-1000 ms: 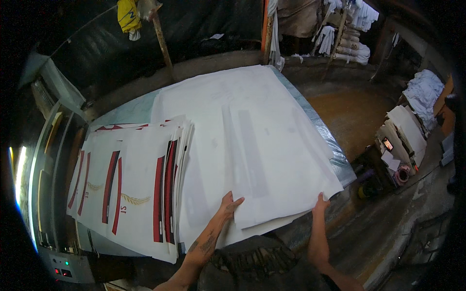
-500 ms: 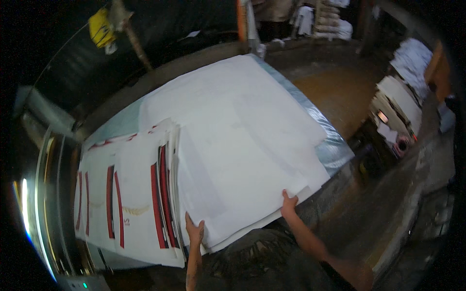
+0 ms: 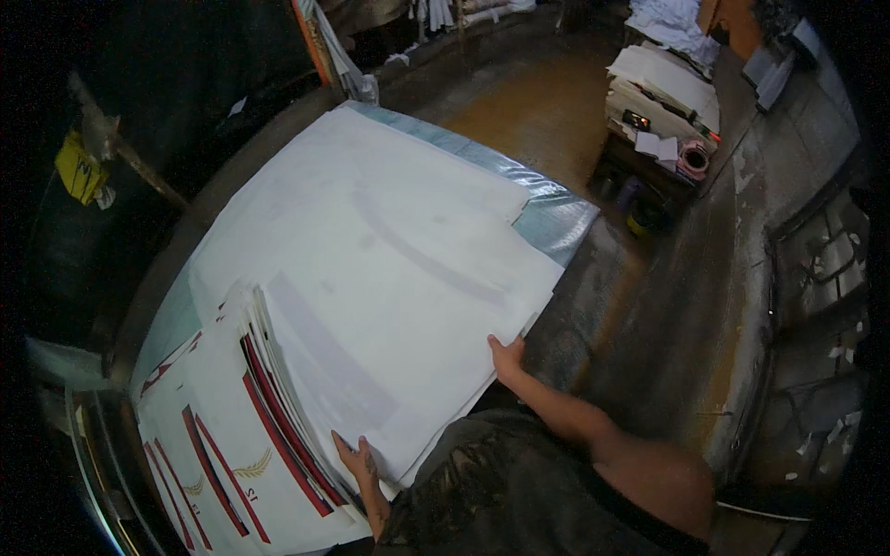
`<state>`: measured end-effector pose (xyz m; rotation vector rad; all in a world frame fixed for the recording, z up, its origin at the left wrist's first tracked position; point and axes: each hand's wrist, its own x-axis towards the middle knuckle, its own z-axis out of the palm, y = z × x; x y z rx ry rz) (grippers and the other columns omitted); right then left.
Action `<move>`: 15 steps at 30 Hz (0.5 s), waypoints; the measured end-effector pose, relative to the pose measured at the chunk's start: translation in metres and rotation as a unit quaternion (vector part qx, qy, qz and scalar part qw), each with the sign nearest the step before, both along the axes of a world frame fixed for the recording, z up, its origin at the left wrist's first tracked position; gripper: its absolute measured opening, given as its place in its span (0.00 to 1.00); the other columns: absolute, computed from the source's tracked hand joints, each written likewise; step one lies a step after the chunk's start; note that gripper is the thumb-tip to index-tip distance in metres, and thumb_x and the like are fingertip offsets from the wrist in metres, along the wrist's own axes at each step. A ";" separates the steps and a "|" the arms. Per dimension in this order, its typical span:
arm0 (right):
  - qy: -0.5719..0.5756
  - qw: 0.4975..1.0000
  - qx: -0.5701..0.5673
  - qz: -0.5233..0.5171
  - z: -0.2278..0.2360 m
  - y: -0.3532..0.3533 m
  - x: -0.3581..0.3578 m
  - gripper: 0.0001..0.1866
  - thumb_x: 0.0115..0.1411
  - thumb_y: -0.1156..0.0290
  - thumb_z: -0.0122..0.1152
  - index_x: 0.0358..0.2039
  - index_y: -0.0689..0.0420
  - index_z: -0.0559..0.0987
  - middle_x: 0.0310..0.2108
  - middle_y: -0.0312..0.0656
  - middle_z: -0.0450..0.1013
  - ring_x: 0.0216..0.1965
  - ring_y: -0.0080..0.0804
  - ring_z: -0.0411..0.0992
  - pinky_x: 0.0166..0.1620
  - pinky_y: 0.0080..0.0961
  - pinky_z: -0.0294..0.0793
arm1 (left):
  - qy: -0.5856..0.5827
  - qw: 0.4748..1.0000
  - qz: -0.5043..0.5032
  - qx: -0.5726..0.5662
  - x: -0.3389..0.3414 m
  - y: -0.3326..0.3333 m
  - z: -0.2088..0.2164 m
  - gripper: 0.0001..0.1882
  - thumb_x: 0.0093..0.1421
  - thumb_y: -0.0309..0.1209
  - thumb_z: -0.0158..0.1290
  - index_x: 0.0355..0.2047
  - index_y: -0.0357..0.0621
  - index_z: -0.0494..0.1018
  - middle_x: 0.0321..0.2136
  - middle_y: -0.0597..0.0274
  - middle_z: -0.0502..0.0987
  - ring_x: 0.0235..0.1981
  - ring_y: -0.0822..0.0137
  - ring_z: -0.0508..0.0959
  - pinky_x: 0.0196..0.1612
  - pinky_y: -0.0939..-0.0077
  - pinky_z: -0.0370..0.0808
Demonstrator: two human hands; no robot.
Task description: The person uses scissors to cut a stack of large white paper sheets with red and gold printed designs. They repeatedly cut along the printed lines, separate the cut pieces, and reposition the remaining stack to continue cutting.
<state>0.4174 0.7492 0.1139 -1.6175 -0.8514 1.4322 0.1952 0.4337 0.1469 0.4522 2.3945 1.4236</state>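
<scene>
Large white sheets (image 3: 408, 250) cover most of the table (image 3: 559, 221), whose shiny top shows along its right edge. By the table's near edge, the left hand (image 3: 362, 461) and right hand (image 3: 506, 357) touch the sheets' border, digits spread; whether they grip cannot be told. Red-and-black-striped sheets (image 3: 218, 459) lie toward the left edge.

The single view looks down and forward from the wearer's head, close above the shirt (image 3: 491, 491) at the near edge. Its wide fisheye bends the rim of the scene, with the left hand (image 3: 362, 457) and right hand (image 3: 506, 358) in the near part, the bench (image 3: 561, 222) across the middle and floor (image 3: 528, 102) reaching far right.
</scene>
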 end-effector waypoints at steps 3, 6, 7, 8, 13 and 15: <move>-0.048 0.997 0.048 0.029 0.013 0.007 -0.003 0.33 0.50 0.80 0.66 0.56 0.64 0.63 0.50 0.51 0.69 0.52 0.43 0.69 0.53 0.36 0.69 | -0.005 0.999 0.028 0.032 0.007 0.007 -0.015 0.40 0.59 0.30 0.54 0.66 0.31 0.45 0.66 0.39 0.48 0.67 0.52 0.49 0.66 0.65 0.47; -0.009 1.000 0.027 -0.010 0.027 0.015 -0.006 0.36 0.49 0.78 0.68 0.57 0.66 0.60 0.51 0.53 0.68 0.52 0.46 0.68 0.54 0.38 0.68 | -0.003 0.998 0.036 0.056 0.015 0.009 -0.022 0.39 0.60 0.27 0.53 0.66 0.30 0.46 0.66 0.39 0.49 0.67 0.53 0.51 0.66 0.66 0.47; 0.000 0.999 0.031 -0.025 0.029 0.018 -0.006 0.37 0.49 0.77 0.68 0.57 0.67 0.60 0.51 0.54 0.68 0.52 0.47 0.68 0.54 0.38 0.68 | -0.009 0.997 0.036 0.063 0.016 0.010 -0.022 0.38 0.60 0.27 0.53 0.65 0.30 0.46 0.66 0.40 0.49 0.67 0.53 0.51 0.66 0.66 0.47; -0.038 0.998 0.056 -0.017 0.029 0.021 -0.006 0.36 0.50 0.75 0.68 0.57 0.67 0.60 0.51 0.55 0.68 0.52 0.48 0.68 0.53 0.38 0.68 | 0.022 0.999 0.027 0.042 0.016 0.010 -0.021 0.37 0.61 0.27 0.52 0.65 0.30 0.47 0.65 0.40 0.50 0.66 0.53 0.52 0.66 0.66 0.48; -0.102 0.986 0.133 0.009 0.004 0.033 0.003 0.37 0.51 0.68 0.68 0.56 0.70 0.60 0.49 0.59 0.68 0.51 0.53 0.68 0.52 0.41 0.68 | 0.112 0.992 -0.005 0.056 0.014 0.015 -0.014 0.35 0.61 0.26 0.51 0.64 0.30 0.50 0.63 0.39 0.56 0.61 0.52 0.61 0.62 0.67 0.56; -0.120 0.988 0.094 -0.011 -0.010 0.036 0.006 0.41 0.50 0.68 0.69 0.58 0.70 0.57 0.51 0.60 0.66 0.54 0.53 0.66 0.55 0.40 0.66 | 0.074 0.996 0.008 0.038 0.015 0.019 -0.012 0.34 0.60 0.25 0.51 0.64 0.30 0.50 0.60 0.39 0.60 0.58 0.53 0.65 0.60 0.69 0.59</move>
